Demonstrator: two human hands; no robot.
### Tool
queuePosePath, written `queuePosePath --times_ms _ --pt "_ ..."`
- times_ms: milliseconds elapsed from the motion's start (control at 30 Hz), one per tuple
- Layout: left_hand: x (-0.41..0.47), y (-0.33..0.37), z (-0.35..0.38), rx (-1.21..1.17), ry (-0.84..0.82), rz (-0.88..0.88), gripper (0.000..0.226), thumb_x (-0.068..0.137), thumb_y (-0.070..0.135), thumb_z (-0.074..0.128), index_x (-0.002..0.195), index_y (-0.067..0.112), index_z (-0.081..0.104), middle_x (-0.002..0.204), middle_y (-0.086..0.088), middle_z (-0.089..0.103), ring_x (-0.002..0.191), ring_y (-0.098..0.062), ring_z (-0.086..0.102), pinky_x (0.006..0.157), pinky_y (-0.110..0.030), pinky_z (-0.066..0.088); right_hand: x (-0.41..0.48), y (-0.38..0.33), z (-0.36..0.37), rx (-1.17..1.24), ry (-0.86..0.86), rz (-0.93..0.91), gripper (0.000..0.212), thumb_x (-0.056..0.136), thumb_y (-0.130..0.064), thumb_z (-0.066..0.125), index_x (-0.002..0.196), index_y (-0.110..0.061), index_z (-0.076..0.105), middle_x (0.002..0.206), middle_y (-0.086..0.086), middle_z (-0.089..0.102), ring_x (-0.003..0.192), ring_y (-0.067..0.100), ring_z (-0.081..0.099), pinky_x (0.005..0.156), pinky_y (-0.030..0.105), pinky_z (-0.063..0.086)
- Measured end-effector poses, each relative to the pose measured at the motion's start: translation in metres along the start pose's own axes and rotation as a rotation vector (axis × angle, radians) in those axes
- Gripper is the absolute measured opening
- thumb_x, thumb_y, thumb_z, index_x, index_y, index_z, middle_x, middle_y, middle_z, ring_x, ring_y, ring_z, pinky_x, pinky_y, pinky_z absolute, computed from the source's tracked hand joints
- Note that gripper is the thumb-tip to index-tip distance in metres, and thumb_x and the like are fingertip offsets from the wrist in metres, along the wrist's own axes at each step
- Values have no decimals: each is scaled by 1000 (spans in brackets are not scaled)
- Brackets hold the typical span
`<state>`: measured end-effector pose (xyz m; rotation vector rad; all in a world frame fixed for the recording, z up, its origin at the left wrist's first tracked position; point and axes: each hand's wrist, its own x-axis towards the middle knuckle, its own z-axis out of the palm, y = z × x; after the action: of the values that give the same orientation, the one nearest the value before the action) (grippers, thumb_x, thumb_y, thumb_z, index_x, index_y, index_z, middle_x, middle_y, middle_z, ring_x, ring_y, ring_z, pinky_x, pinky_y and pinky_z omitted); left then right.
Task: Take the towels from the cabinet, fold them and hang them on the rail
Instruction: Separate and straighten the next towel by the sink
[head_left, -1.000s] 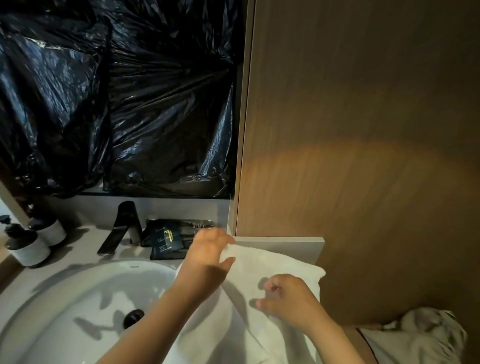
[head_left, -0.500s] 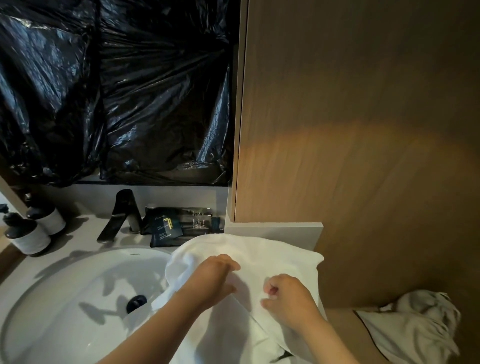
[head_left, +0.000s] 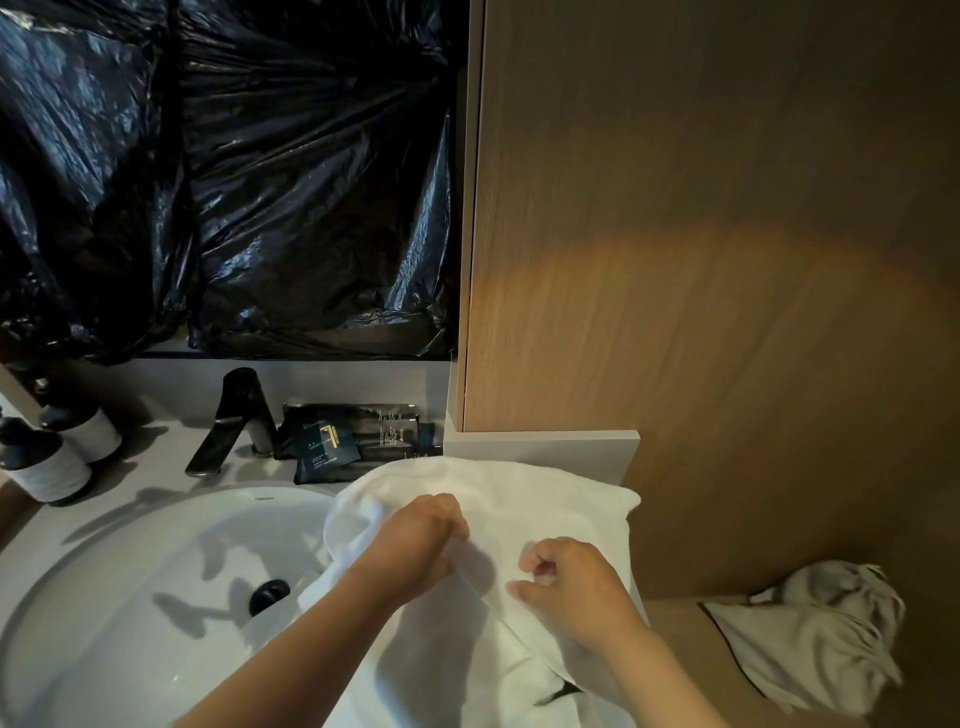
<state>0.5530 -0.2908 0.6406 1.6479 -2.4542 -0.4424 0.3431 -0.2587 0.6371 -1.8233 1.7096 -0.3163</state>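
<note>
A white towel (head_left: 524, 493) lies spread over the right side of the vanity. Its far edge reaches the foot of a grey ledge (head_left: 545, 448), and its left part hangs over the rim of the white sink basin (head_left: 130, 597). Both hands are on the middle of the cloth, close together but apart. The left hand (head_left: 415, 540) has its fingers curled down and bunched, gripping a gather of the fabric at their tips. The right hand (head_left: 576, 592) is curled too, with thumb and forefinger pinching a raised fold that runs back toward the wrist. Both forearms are bare. In the basin a black drain plug (head_left: 268, 596) sits just left of the towel's hanging edge. Behind the basin stands a black faucet (head_left: 234, 421), and just to its right lie dark toiletry packets (head_left: 327, 441) with small print, the nearest one almost touching the towel. Two dark-topped dispenser bottles (head_left: 47, 462) stand side by side at the far left of the counter. Crinkled black plastic sheeting (head_left: 234, 182) covers the wall above the faucet. A wood-grain panel (head_left: 701, 234) fills the right side. At the lower right a crumpled pale cloth (head_left: 810, 639) rests on a wooden surface, well apart from the towel.
</note>
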Motion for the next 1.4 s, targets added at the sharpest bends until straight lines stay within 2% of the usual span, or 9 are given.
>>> queuePosePath --times_ms 167,333,433,633,733,933,1067,1167,1400 --pt "-1 -1 1 -10 67 33 16 93 23 57 95 17 72 103 3 65 101 -17 54 89 -28 43 -1 -2 -5 40 -21 -42 21 80 -45 72 92 -31 62 92 -14 60 84 2 54 75 15 43" --pt "3 10 -11 -63 166 34 19 98 23 47 104 14 62 104 -4 65 96 -24 57 86 -33 44 -6 -9 -3 37 45 -93 32 77 -40 70 62 -30 44 62 -10 44 59 8 41 57 22 34" --pt "5 20 -20 -138 218 8 16 98 29 48 101 18 59 100 -1 64 92 -22 56 82 -31 43 -5 -3 -12 25 87 -100 24 92 -23 56 70 -30 49 64 -7 51 60 8 47 57 21 36" --pt "3 19 -30 -345 180 -40 26 88 47 62 71 28 56 69 13 56 70 0 49 64 -19 34 -5 -1 -44 54 313 -118 14 99 -29 45 88 -22 50 74 -7 58 66 10 56 56 29 45" --pt "3 10 -38 -371 195 -23 41 88 44 65 60 17 53 58 4 49 58 -8 43 58 -24 30 -3 -4 -58 84 418 -125 18 95 -33 49 79 -24 49 70 -3 58 63 14 57 57 37 50" --pt "1 5 -45 -398 222 -21 45 91 44 61 51 32 44 58 20 52 60 -4 47 54 -19 32 -7 -6 -73 3 407 -178 22 88 -47 61 78 -28 55 69 -11 60 64 9 59 56 32 51" --pt "-3 -3 -50 -434 190 -50 59 73 66 63 50 18 37 50 6 31 49 -10 30 51 -27 21 -5 -5 -84 -18 523 -217 31 93 -37 53 66 -26 44 54 -6 47 49 10 46 45 27 31" --pt "-7 -8 -56 -414 170 -45 57 81 54 67 51 20 34 51 7 28 49 -9 28 52 -30 20 -2 -7 -97 37 541 -193 39 97 -31 50 60 -28 36 52 -8 38 46 6 37 47 22 23" --pt "18 18 -125 -379 524 4 44 93 43 58 60 14 52 53 3 46 53 -8 46 51 -22 33 14 -54 -150 360 761 -271 39 96 -20 48 59 -19 36 56 -5 37 52 7 35 54 34 29"
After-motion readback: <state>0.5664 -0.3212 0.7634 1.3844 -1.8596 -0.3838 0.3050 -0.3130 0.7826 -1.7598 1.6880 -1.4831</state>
